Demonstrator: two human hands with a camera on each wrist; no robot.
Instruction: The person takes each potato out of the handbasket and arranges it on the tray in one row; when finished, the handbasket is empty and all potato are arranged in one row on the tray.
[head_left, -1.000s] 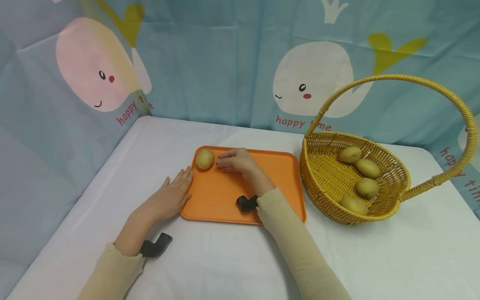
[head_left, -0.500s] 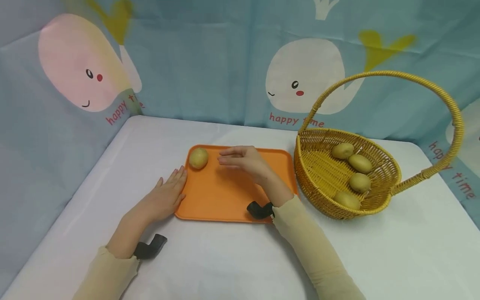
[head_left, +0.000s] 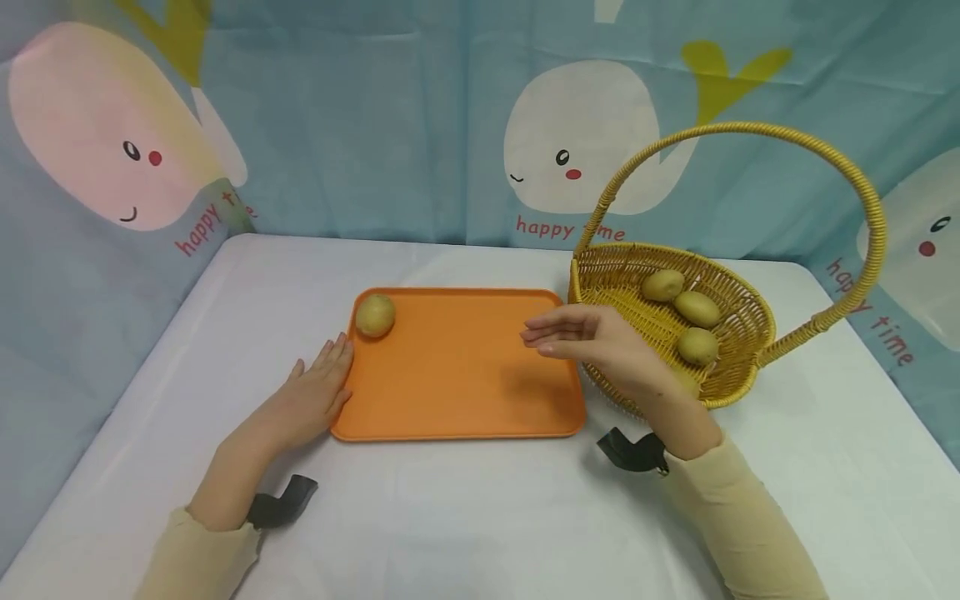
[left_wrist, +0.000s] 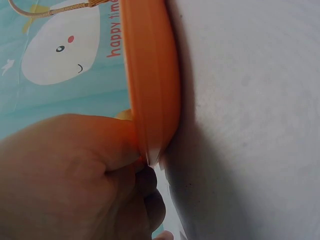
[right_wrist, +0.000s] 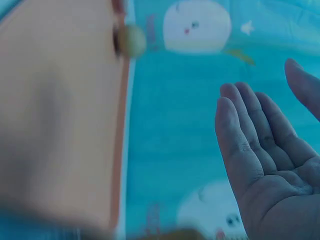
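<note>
An orange tray (head_left: pixel 457 367) lies on the white table, with one potato (head_left: pixel 375 316) in its back left corner. My left hand (head_left: pixel 306 398) rests at the tray's left edge, fingers extended along the rim. In the left wrist view, the thumb side of the left hand (left_wrist: pixel 75 170) touches the tray's end (left_wrist: pixel 152 75). My right hand (head_left: pixel 600 342) is raised over the tray's right edge and overlaps the basket in the head view. It holds nothing; the right wrist view shows its palm and relaxed fingers (right_wrist: pixel 265 135).
A yellow wicker basket (head_left: pixel 750 392) with a tall arched handle (head_left: pixel 873 225) stands right of the tray, holding several potatoes (head_left: pixel 697 309). A blue curtain (head_left: pixel 360 125) printed with whales hangs behind and left of the table. Black straps (head_left: pixel 636 452) are on both wrists.
My right hand has moved right and slightly up, away from the potato, to the tray's right side. The left hand stays at the tray's edge. The head view has shifted right.
</note>
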